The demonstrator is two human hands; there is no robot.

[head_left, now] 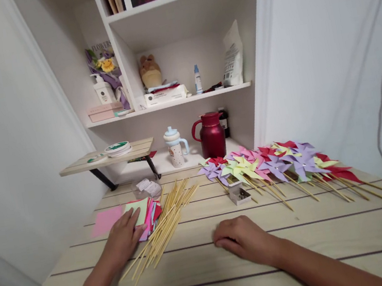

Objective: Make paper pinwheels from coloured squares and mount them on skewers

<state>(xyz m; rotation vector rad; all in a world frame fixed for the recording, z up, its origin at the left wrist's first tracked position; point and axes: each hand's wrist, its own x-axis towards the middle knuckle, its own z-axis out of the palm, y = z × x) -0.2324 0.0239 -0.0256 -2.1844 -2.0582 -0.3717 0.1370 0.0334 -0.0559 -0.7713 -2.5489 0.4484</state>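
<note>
My left hand (126, 232) lies on a stack of coloured paper squares (140, 210), with its fingers stretched over the pale green top sheet. A pink sheet (106, 221) lies flat to the left of the stack. Just right of that hand is a loose bundle of thin wooden sticks (169, 220), fanned across the tabletop. My right hand (240, 238) rests on the bare wood with its fingers curled in, and nothing shows in it. Beyond it stands a small open box (239, 194) with tiny dark pieces inside. Several paper pinwheels on sticks (276, 167) are heaped at the right.
A clear round container (146, 189) with white packets sits behind the paper. A small raised shelf (133, 150) stands at the back left. A spouted cup (175, 148) and a red jug (212, 135) stand along the back, under shelves with assorted items.
</note>
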